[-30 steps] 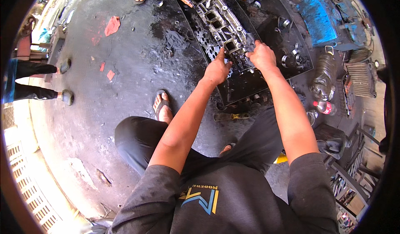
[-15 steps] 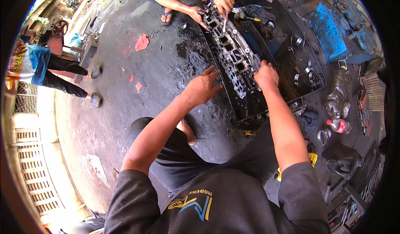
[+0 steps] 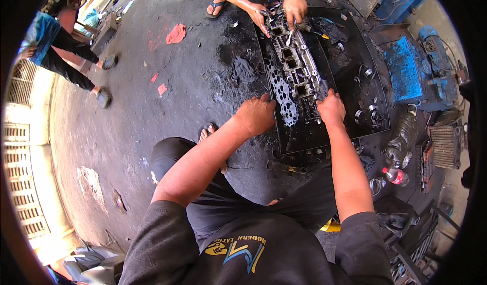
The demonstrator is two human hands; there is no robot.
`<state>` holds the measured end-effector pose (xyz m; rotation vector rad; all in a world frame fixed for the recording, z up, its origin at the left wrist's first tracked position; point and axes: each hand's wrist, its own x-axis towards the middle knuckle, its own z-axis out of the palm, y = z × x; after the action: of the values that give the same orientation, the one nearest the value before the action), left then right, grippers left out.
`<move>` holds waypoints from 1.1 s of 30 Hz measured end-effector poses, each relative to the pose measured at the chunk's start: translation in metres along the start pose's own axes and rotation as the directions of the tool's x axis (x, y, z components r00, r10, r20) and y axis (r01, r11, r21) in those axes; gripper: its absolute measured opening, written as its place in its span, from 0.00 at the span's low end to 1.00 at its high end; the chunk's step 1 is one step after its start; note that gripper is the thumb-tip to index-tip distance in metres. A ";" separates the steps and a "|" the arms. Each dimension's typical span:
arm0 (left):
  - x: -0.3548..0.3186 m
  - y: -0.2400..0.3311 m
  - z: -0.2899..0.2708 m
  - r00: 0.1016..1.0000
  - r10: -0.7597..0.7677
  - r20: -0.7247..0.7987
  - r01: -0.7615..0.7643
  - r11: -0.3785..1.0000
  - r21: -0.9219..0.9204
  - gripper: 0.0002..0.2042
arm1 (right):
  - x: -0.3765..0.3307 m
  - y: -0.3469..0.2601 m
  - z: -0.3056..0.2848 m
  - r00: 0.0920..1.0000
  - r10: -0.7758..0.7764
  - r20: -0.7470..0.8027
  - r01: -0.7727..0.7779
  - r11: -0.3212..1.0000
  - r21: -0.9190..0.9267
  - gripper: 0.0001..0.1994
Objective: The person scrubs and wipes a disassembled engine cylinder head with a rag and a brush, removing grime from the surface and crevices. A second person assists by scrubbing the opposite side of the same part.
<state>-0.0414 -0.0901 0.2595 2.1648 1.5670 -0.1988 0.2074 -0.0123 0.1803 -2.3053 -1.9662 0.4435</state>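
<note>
A metal engine cylinder head [image 3: 293, 56] lies lengthwise in a shallow black tray [image 3: 304, 145]. To its left sits a perforated flat gasket [image 3: 284, 99]. My left hand [image 3: 257, 114] is closed at the tray's left edge, its fingers curled over the rim. At the near end of the cylinder head, my right hand [image 3: 332, 107] is closed around a dark rag [image 3: 323, 88], pressed against the metal. Across from me a co-worker's two hands are at the far end: one hand [image 3: 257, 15] rests beside the head, the other hand [image 3: 295, 8] grips its top.
Metal rings [image 3: 374, 113] and a yellow-tipped tool [image 3: 322, 35] lie in the tray's right side. A blue machine [image 3: 406, 72], a red-labelled bottle [image 3: 395, 176] and a radiator-like block [image 3: 446, 145] stand right. Another person [image 3: 66, 56] stands left. A red cloth [image 3: 176, 34] lies on the floor.
My left hand has closed at the tray's rim; its fingers were spread before. The cylinder head has shifted rightward from the gasket, which shows more. The whole view has turned slightly.
</note>
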 end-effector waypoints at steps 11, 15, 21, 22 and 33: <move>-0.010 -0.016 0.021 0.993 -0.050 -0.111 0.044 0.998 -0.054 0.26 | 0.000 0.001 0.001 0.999 -0.038 -0.031 0.038 0.999 -0.017 0.25; 0.010 0.007 -0.014 0.989 -0.030 -0.143 0.036 0.999 0.038 0.20 | 0.000 0.004 0.002 0.999 -0.034 -0.020 0.033 0.999 -0.037 0.23; 0.077 0.137 -0.110 0.999 0.030 -0.039 -0.023 0.987 0.161 0.15 | 0.013 0.005 0.016 0.998 -0.002 0.063 0.006 0.998 -0.061 0.26; 0.085 0.158 -0.114 0.987 0.157 -0.034 -0.144 0.959 0.246 0.20 | 0.013 0.006 0.017 0.997 -0.059 0.049 0.058 0.998 0.029 0.26; 0.176 0.278 -0.066 0.948 -0.180 -0.261 0.269 0.892 0.364 0.29 | 0.012 0.016 0.018 0.998 -0.058 -0.016 0.057 0.996 -0.074 0.28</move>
<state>0.2669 0.0224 0.3292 2.3633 2.0607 -0.3917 0.2198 -0.0057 0.1574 -2.2795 -2.0688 0.3500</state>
